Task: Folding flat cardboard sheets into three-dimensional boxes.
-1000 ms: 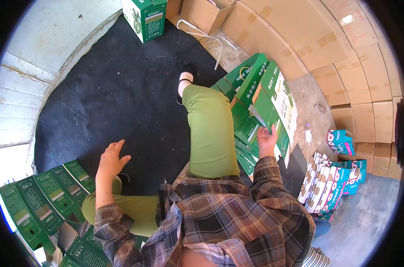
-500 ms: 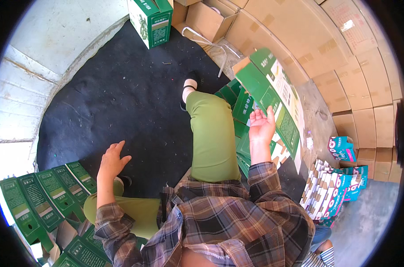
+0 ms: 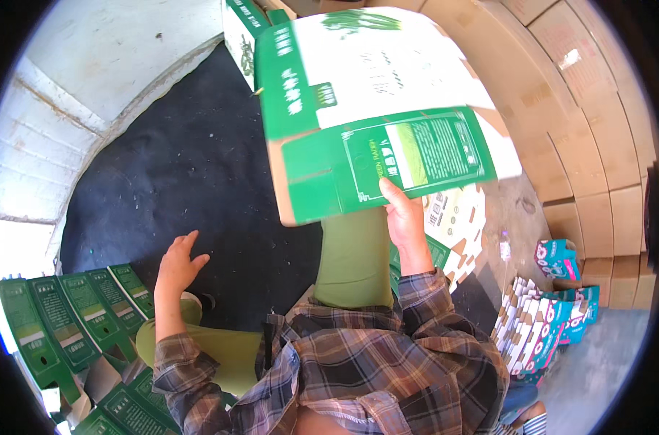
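Note:
My right hand (image 3: 403, 221) grips the lower edge of a flat, unfolded green and white carton (image 3: 376, 116) and holds it up high in front of me, above my outstretched green-trousered leg (image 3: 355, 254). My left hand (image 3: 177, 264) hovers over the black mat (image 3: 177, 167) with fingers spread, holding nothing. It is close to my bent left knee and to a row of folded green cartons (image 3: 68, 315) at my lower left.
A stack of flat green and white cartons (image 3: 456, 217) lies beside my right leg. Brown cardboard boxes (image 3: 583, 123) are stacked along the right. Blue and pink packs (image 3: 547, 319) stand at lower right. A green box (image 3: 239, 32) stands at the top. Pale concrete (image 3: 90, 72) borders the mat.
My right hand has lifted one flat carton off the stack at my right and raised it in front of me. My left hand has barely moved.

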